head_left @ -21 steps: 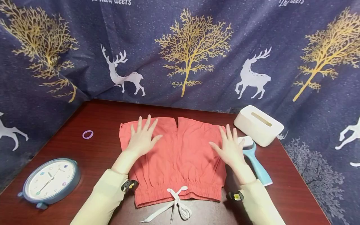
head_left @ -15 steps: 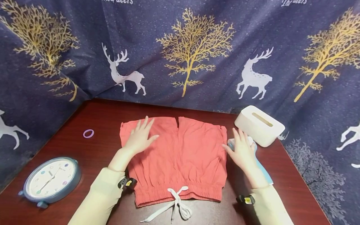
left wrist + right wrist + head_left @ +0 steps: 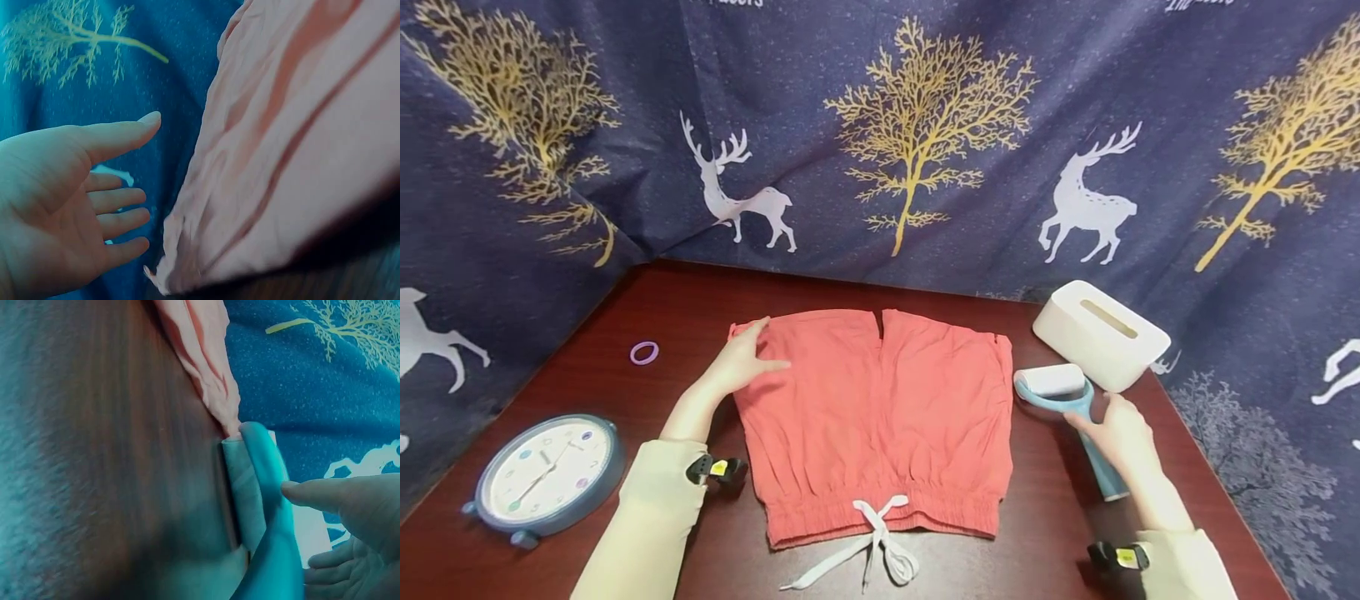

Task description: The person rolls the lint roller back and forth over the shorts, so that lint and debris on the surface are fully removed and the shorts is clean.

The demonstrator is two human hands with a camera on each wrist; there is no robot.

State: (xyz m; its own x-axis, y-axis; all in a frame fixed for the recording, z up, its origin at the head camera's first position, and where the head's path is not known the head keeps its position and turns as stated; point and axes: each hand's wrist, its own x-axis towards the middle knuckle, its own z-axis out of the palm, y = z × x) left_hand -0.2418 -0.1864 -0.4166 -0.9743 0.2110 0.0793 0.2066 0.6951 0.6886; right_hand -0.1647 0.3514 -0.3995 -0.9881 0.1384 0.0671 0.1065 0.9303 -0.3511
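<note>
Coral-red shorts (image 3: 872, 408) lie flat on the table, their elastic waistband and white drawstring (image 3: 883, 542) toward me. My left hand (image 3: 737, 362) is over the far left corner of the shorts, thumb apart from the fingers. In the left wrist view that hand (image 3: 75, 206) has nothing in its grasp. Right of the shorts lies a lint roller with a white roll (image 3: 1052, 380) and a blue handle (image 3: 1101, 467). My right hand (image 3: 1123, 433) is at this handle, fingers loosely bent. In the right wrist view, the thumb (image 3: 312, 492) appears beside the blue frame (image 3: 269, 481); contact is unclear.
A white tissue box (image 3: 1101, 333) stands behind the lint roller, near the table's right edge. On the left are a purple ring (image 3: 643, 352) and a blue-rimmed clock (image 3: 550, 475). A dark blue cloth with deer and trees (image 3: 820, 150) hangs behind the table.
My right hand has moved from the shorts' right side over to the lint roller handle. My left hand has shifted left, its fingers less spread. The shorts stay in place.
</note>
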